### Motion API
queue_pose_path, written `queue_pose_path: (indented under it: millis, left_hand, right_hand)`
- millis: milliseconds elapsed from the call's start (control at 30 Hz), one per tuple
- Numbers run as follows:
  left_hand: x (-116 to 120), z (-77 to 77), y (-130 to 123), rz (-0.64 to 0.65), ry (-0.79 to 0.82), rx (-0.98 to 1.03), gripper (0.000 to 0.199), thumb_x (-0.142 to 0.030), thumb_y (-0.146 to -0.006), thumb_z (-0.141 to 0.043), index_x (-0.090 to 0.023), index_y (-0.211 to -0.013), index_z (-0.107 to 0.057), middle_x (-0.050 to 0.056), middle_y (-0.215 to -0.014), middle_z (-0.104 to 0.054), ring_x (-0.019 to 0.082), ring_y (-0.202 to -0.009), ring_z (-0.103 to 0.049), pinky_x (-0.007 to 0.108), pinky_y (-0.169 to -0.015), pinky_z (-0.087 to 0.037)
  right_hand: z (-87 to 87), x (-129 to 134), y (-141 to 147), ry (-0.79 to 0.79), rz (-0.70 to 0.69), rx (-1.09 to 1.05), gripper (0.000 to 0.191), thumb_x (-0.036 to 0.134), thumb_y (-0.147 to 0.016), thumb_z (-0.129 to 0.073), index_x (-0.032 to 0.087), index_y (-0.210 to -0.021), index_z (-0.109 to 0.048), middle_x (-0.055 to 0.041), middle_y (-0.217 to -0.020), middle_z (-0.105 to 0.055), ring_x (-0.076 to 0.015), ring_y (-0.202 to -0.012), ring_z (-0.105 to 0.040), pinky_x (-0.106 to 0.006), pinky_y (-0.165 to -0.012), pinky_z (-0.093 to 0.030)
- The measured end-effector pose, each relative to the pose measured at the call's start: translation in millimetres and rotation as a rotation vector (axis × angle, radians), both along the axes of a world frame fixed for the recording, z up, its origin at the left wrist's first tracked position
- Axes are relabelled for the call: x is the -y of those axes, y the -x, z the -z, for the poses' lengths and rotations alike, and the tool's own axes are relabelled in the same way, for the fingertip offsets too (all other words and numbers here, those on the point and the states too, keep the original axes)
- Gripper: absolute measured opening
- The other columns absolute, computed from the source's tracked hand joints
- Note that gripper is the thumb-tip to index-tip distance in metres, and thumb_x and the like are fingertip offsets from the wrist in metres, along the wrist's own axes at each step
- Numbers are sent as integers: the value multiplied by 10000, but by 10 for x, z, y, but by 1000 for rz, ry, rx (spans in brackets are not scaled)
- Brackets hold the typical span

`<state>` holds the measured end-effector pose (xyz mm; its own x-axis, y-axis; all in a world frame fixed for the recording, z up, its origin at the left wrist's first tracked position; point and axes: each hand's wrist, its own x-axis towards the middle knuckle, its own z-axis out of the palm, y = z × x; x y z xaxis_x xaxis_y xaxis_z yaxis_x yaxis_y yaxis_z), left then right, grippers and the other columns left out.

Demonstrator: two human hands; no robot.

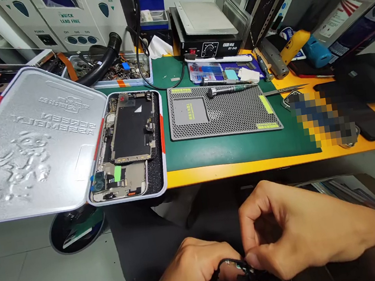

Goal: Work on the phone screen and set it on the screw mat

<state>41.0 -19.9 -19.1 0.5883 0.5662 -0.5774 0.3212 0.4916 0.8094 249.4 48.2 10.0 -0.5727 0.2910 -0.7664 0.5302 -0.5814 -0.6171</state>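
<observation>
My left hand (194,267) is closed around a black electronic part (230,262) with a curved rim and small metallic bits along its edge. It is held low, in front of the bench over dark clothing; its lower side runs out of view, and its exact kind is unclear. My right hand (277,235) pinches with thumb and forefinger at the rim of this part, close to the left hand. Whatever lies between those fingertips is too small and covered to make out.
An open tin (163,134) holds opened phone parts (131,127), its embossed lid (34,143) folded left. On the green mat (231,150) lie a grey perforated pad (239,110) and a screwdriver (232,89). Behind stands a heating plate (207,19); a bin (78,230) is below.
</observation>
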Motion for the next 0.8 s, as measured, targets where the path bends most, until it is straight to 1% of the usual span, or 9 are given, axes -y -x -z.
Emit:
queue_pose_path:
  millis: [67, 167, 300, 433, 533, 667, 800]
  left_hand:
    - [-19, 17, 9, 13, 4, 56, 273, -374, -834, -661, -200, -687, -510, -30, -698, -471, 118, -683, -435, 207, -592, -341]
    - [-37, 52, 12, 8, 1, 128, 320, -312, -841, -650, -203, -646, -420, -39, -667, -423, 116, -672, -403, 214, -615, -339]
    - [-23, 104, 6, 17, 21, 192, 351, -308, -854, -656, -204, -639, -399, -51, -661, -395, 112, -662, -378, 222, -609, -320]
    - [5, 137, 4, 18, 18, 244, 387, -276, -864, -661, -203, -607, -381, -68, -613, -364, 100, -625, -356, 232, -594, -298]
    - [19, 157, 2, -2, 19, 297, 434, -309, -886, -663, -206, -601, -353, -69, -610, -351, 94, -612, -342, 236, -581, -289]
    - [31, 173, -11, 4, 28, 281, 461, -343, -885, -673, -204, -591, -347, -63, -609, -354, 98, -618, -361, 239, -576, -287]
    - [23, 182, -16, 23, 53, 227, 451, -392, -865, -689, -199, -609, -371, -48, -652, -401, 110, -662, -381, 238, -610, -302]
  right_hand:
    - [1, 5, 5, -1, -5, 4, 128, 201, -717, -807, 120, -716, -708, 53, -589, -602, -49, -529, -455, -117, -433, -339]
    - [6, 17, -4, 11, -19, 14, 141, 218, -718, -813, 119, -726, -713, 51, -591, -606, -50, -530, -459, -123, -441, -348]
    - [9, 27, -31, 35, -26, 12, 134, 206, -727, -812, 110, -750, -721, 48, -595, -616, -49, -529, -473, -118, -445, -365]
    - [17, 5, -52, 71, -22, -3, 98, 111, -698, -799, 101, -775, -739, 44, -614, -640, -45, -541, -497, -108, -463, -383]
    - [31, -23, -63, 90, -27, -19, 89, 81, -699, -781, 100, -781, -752, 40, -612, -656, -47, -540, -534, -109, -480, -399]
    - [42, -44, -73, 91, -57, -5, 96, 116, -696, -805, 103, -784, -769, 24, -633, -687, -65, -551, -585, -121, -494, -426]
    - [34, -57, -69, 57, -95, 12, 121, 149, -693, -819, 106, -803, -791, 26, -628, -676, -68, -556, -576, -119, -489, -425]
